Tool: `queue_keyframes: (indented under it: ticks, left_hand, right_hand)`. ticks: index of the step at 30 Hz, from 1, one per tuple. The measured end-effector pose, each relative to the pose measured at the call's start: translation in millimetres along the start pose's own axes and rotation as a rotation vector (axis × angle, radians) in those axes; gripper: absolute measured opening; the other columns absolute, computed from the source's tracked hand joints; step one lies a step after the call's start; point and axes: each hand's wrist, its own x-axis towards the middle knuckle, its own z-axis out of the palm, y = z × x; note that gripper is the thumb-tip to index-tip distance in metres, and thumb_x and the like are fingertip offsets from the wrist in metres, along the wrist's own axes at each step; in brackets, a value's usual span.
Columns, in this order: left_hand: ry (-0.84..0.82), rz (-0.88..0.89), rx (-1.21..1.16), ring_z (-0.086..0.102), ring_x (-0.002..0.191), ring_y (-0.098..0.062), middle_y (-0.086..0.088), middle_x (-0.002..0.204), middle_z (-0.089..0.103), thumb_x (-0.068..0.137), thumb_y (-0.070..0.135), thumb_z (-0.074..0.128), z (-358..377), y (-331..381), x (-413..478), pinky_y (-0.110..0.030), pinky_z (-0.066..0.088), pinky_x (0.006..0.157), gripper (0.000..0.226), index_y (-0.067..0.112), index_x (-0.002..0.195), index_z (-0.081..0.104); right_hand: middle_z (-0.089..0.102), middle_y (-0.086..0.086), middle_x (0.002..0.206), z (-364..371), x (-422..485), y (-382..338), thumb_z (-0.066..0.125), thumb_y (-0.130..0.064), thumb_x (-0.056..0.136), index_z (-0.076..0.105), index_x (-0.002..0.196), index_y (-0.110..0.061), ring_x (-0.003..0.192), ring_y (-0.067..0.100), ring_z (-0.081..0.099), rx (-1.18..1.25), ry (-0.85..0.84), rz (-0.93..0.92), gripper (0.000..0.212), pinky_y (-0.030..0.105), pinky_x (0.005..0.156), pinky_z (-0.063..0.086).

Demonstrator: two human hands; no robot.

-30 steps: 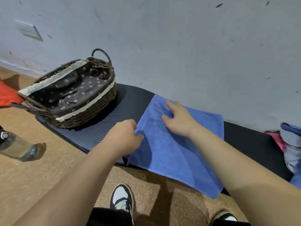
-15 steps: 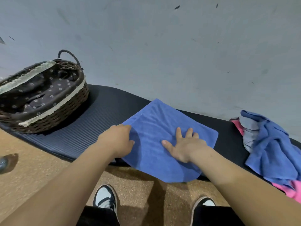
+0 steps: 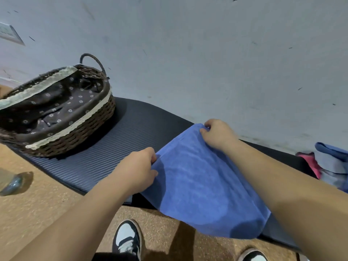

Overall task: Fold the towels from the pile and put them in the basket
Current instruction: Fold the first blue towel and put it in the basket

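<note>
- Head view: left hand (image 3: 135, 170) fingers (image 3: 151, 157) clench the blue towel (image 3: 203, 185) at its left edge; right hand (image 3: 218, 134) fingers (image 3: 204, 131) pinch its far corner.
- The towel spreads below them over the dark mat (image 3: 131, 132).
- Basket (image 3: 75, 132) well left of the fingers, bottle (image 3: 9, 183) beyond; towel pile (image 3: 331, 162) right.

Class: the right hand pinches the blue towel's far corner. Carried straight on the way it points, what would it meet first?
Probably the grey wall: the right hand, gripping the blue towel, points away and leftward across the dark mat's far edge, with nothing standing between. Depth is hard to judge here.
</note>
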Motion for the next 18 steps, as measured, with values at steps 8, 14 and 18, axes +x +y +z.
queue_keyframes:
  ticks: [8,14,18]
  left_hand:
    - [-0.003,0.014,0.0,0.061,0.075,-0.012,0.007,0.077,0.067,0.085,0.038,0.078,-17,-24,-15,-0.035,0.054,0.071,0.022,0.02,0.082,0.065]
    - [0.084,0.016,-0.121,0.062,0.075,-0.01,0.008,0.076,0.067,0.086,0.036,0.076,-18,-22,-18,-0.031,0.053,0.067,0.02,0.021,0.078,0.065]
    - [0.081,-0.032,-0.214,0.063,0.076,-0.007,0.008,0.08,0.069,0.09,0.04,0.074,-17,-23,-14,-0.026,0.049,0.063,0.019,0.025,0.08,0.066]
  right_hand:
    - [0.066,0.006,0.121,20,11,-13,0.065,-0.022,0.092,0.066,0.132,-0.017,0.118,0.03,0.06,0.072,0.142,-0.121,0.04,0.038,0.095,0.051]
    - [0.072,0.0,0.085,14,19,-8,0.066,-0.03,0.094,0.074,0.089,-0.011,0.08,0.018,0.066,0.444,0.11,0.023,0.022,0.026,0.066,0.051]
    - [0.064,-0.004,0.078,15,30,-6,0.06,-0.033,0.099,0.069,0.093,-0.011,0.074,0.018,0.06,0.441,0.143,0.033,0.024,0.029,0.065,0.046]
